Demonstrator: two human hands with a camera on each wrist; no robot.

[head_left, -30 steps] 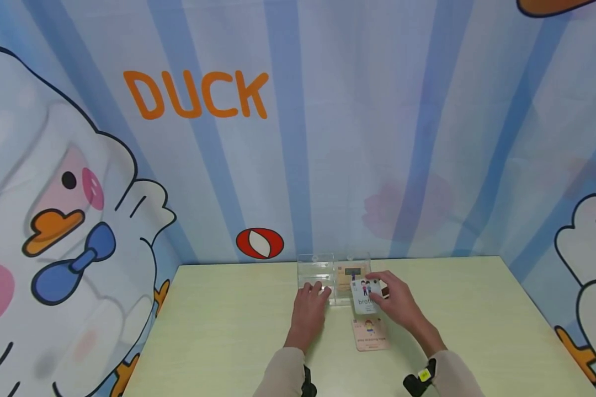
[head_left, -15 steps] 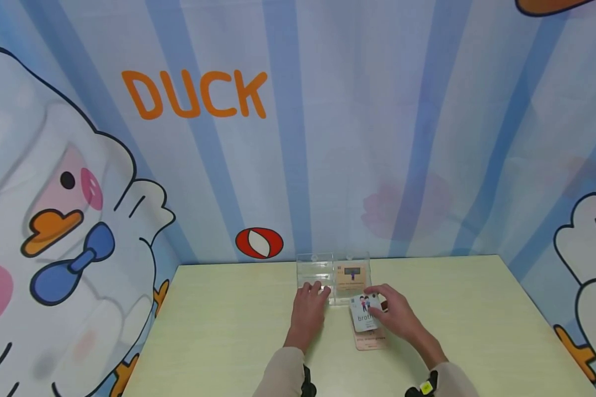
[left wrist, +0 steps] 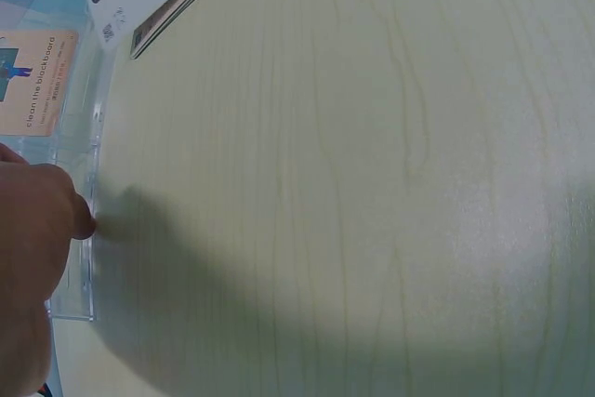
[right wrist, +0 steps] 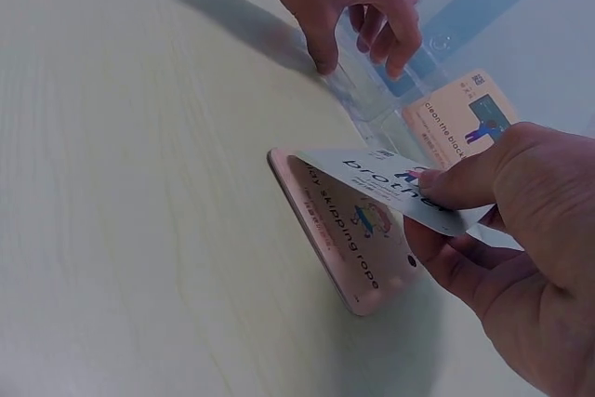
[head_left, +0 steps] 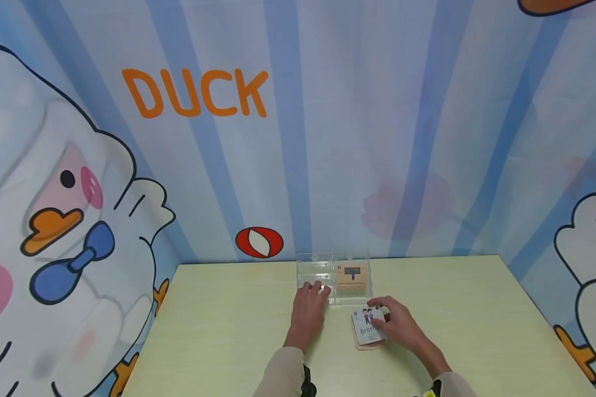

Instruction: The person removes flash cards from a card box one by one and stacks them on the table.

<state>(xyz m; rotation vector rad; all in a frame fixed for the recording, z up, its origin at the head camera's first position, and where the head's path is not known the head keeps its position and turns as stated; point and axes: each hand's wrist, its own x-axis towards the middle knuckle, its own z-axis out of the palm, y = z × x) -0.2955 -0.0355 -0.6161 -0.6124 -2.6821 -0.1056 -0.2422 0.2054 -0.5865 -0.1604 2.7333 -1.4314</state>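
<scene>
My right hand (head_left: 401,325) pinches a white flashcard (head_left: 366,330) printed "brother", thumb on its face and fingers underneath. It slants over a pink "play skipping rope" card (right wrist: 342,234) on the table, one edge right at the pink card's edge in the right wrist view. A clear plastic box (head_left: 314,265) with two compartments stands at the back. My left hand (head_left: 309,313) grips its left compartment, thumb at the front wall and fingers bent over inside. An orange "clean the blackboard" card (head_left: 351,277) lies in the right compartment.
The pale wooden table (head_left: 218,331) reaches back to a blue striped curtain (head_left: 328,138) with duck pictures. The box stands close to that curtain.
My right hand has brought the white card toward me, away from the box's right compartment, until it overlaps the pink card. The left hand and box have stayed in place.
</scene>
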